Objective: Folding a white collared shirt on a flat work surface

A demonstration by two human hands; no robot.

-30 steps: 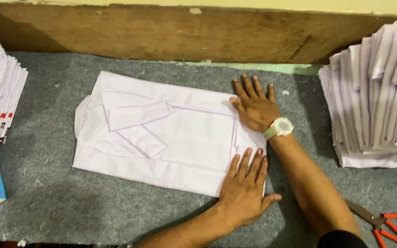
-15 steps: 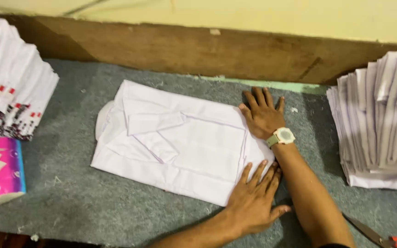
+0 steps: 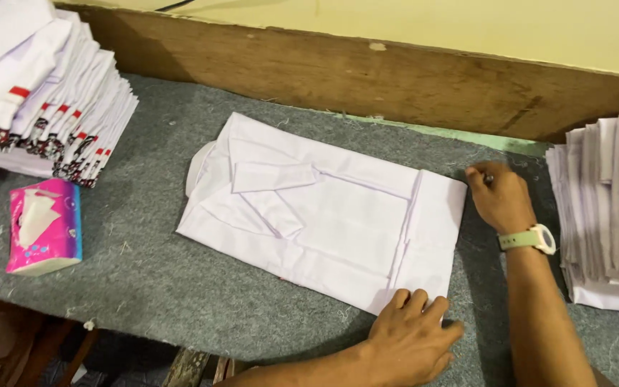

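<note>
A white shirt [image 3: 324,222] lay folded flat in the middle of the grey felt surface [image 3: 145,287]. It looked like a long, neat rectangle. Its collar end pointed to the left and its bottom end was folded over on the right, making a straight crease down that side. A folded sleeve lay across the top of it like a small flap. The cloth was clean and smooth, with only soft fold lines. The left hand [image 3: 410,340] rested at the near right corner of the shirt, fingers spread flat and touching the edge, holding nothing. The right hand [image 3: 499,197], with a pale green watch [image 3: 528,239] on its wrist, sat curled just beside the far right corner of the shirt; its grip was narrow, and something small and dark showed at the fingertips, but it was too small to tell what. A tall stack of folded white shirts [image 3: 51,100] with red and dark tags stood well apart on the left. A pink tissue pack [image 3: 43,226] lay near that stack. Another pile of white folded cloth [image 3: 607,215] sat on the right, near the right arm. A brown wooden board [image 3: 367,79] ran along the back.
</note>
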